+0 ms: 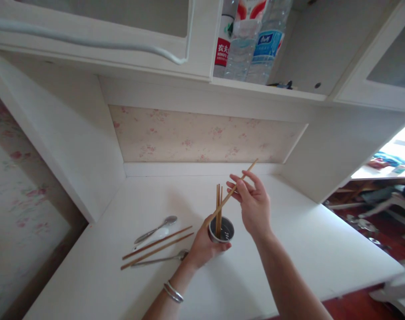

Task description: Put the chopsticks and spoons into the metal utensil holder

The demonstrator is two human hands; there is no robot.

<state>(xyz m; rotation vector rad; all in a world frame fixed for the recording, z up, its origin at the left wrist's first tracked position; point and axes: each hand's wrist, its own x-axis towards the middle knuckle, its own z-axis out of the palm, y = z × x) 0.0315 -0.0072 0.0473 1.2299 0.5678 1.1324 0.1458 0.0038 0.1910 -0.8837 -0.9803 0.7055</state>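
Observation:
My left hand (202, 249) is wrapped round a metal cup (233, 231) with a dark inside and holes in its bottom. Several chopsticks (219, 206) stand upright in that cup. Between the thumb and fingers of my right hand (254, 200) is one wooden chopstick (229, 194), slanting down to the left, its lower end by the cup's rim near my left hand. On the white surface to the left lie two chopsticks (157, 242), a metal spoon (156, 229), a white spoon (156, 236) and another metal spoon (160, 260), partly hidden behind my left wrist.
The white counter (299, 249) runs beneath everything, with a side panel at either end. Overhead is a cabinet shelf holding several plastic bottles (244, 49), beside a cabinet door with a long handle (89, 42). At the right, past the panel, stands a white chair (392, 209).

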